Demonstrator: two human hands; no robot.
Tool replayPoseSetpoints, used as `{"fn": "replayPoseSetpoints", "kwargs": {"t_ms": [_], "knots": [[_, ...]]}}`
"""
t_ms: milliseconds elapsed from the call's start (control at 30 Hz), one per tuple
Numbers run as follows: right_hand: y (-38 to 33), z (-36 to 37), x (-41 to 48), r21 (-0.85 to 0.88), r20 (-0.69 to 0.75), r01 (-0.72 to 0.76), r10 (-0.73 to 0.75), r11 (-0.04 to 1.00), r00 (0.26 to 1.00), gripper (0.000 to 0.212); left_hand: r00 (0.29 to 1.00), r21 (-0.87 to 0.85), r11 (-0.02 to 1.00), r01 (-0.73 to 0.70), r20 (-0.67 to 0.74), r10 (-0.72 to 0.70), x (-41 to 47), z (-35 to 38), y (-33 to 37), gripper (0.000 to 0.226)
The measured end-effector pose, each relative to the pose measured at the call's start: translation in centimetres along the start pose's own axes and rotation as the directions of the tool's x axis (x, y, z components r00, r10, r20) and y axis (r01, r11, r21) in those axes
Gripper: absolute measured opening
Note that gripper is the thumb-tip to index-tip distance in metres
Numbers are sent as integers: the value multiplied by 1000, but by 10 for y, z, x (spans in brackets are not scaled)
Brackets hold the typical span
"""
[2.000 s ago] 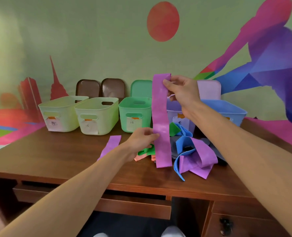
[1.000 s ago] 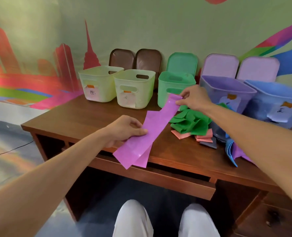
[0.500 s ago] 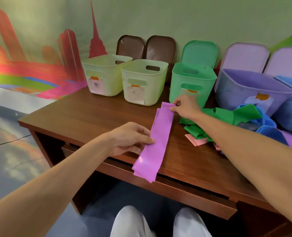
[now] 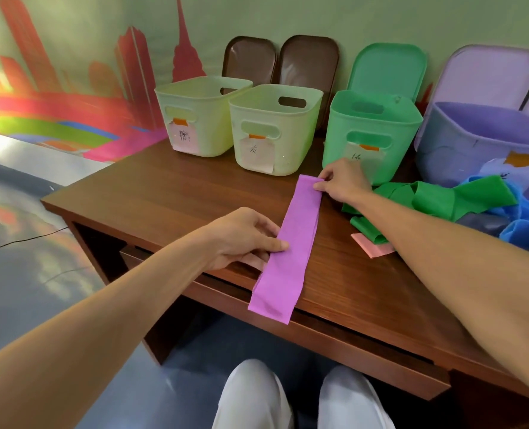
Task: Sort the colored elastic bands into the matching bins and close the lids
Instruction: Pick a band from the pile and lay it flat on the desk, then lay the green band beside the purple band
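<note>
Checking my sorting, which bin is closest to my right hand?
The green bin, just behind the right hand; the two pale bins stand further left, the purple bin further right.

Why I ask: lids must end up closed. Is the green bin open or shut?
Open. The green bin has a bare rim with nothing covering it; the green lid stands upright behind it.

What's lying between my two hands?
In the head view, the purple band spans the gap: the left hand pinches its middle, the right hand its far end.
</note>
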State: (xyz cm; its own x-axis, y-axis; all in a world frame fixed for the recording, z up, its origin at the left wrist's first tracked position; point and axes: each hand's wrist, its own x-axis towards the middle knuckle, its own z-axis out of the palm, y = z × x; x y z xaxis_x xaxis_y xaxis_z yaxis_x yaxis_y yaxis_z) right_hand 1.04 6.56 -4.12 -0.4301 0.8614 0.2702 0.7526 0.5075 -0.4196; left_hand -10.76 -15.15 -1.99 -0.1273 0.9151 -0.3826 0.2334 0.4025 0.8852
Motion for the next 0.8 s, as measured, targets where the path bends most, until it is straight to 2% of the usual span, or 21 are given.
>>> {"fn": "replayPoseSetpoints", "kwargs": {"t_ms": [100, 200, 367, 533, 700, 800], "knots": [[-1, 4, 0, -27, -20, -4, 3, 1000, 1000, 23, 999, 117, 993, -5, -35, 10, 0, 4, 2, 27], [-2, 6, -1, -37, -38, -7, 6, 999, 999, 26, 996, 317, 948, 0, -82, 28, 2, 9, 8, 32], [-5, 5, -4, -115, -38, 12, -16, 993, 999, 22, 972, 663, 748, -29, -156, 177, 5, 11, 9, 43], [-11, -8, -15, -172, 22, 36, -32, 984, 999, 21, 961, 661, 741, -116, -113, 251, 2, 8, 1, 49], [-6, -48, -38, -159, 111, 161, -145, 974, 983, 16, 911, 745, 649, -155, -146, 385, -4, 15, 1, 56], [-1, -79, -55, -163, 186, 225, -194, 961, 963, 16, 896, 762, 612, -211, -100, 434, -9, 22, 7, 53]]}}
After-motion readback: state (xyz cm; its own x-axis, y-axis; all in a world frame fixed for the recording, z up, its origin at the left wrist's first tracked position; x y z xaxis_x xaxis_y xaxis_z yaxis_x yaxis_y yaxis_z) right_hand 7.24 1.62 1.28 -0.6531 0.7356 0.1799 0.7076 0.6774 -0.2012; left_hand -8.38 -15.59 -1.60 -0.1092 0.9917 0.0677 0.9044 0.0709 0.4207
